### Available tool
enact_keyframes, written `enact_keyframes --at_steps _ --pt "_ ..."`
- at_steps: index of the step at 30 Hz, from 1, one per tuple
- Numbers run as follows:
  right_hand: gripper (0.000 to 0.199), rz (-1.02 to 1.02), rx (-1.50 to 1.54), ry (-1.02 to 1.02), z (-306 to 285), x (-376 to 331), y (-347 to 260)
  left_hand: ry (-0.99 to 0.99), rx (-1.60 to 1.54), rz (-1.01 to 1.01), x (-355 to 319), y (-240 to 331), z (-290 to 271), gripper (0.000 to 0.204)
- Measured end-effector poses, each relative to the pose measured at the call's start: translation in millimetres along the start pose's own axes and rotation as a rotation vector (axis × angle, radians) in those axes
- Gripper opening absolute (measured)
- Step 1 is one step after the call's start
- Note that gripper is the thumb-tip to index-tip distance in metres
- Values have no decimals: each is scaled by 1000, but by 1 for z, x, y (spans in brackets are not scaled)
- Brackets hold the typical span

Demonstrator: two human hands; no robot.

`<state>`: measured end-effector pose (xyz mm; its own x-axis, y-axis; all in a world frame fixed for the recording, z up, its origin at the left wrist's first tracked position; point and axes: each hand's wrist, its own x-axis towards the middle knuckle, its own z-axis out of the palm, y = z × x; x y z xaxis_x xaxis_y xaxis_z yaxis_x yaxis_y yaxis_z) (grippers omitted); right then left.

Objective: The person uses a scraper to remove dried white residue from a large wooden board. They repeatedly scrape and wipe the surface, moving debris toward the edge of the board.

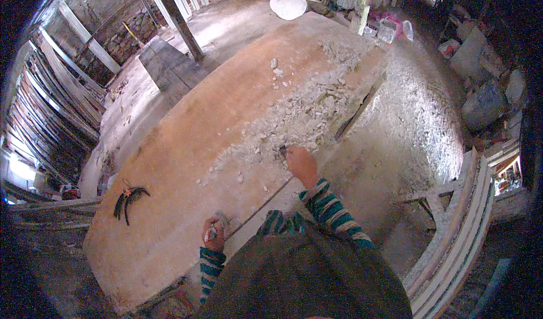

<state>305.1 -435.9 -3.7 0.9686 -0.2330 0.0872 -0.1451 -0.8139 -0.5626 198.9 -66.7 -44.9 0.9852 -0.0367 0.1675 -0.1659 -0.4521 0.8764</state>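
Note:
Near the front edge of a wide tan board (186, 166), my left hand (213, 234) has its fingers closed round a pale grey lump (221, 221). My right hand (302, 165) is closed at the near side of a spread of broken whitish pieces (308, 115). A small dark bit (283, 150) shows at its fingertips; its kind is too small to make out. On the left part of the board lies a tool with curved black arms and an orange middle (128, 194), apart from both hands.
Beyond the board's far end stands a round white basin (288, 5). A pale heap (421, 109) of rubble covers the floor at right. Wooden rails (461, 228) stand at near right, and a post (180, 19) rises at far left. A grey bucket (483, 105) sits at far right.

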Motion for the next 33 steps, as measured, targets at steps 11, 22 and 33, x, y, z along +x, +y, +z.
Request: enact_keyframes --at_steps 11,22,33 --pt "29 63 183 -181 -47 -90 8 97 -111 -263 22 44 -30 16" --pt "25 -31 -46 24 -5 -9 67 141 -350 -344 68 27 8 15" --pt "22 -76 318 153 -131 78 112 94 287 237 167 110 231 20"
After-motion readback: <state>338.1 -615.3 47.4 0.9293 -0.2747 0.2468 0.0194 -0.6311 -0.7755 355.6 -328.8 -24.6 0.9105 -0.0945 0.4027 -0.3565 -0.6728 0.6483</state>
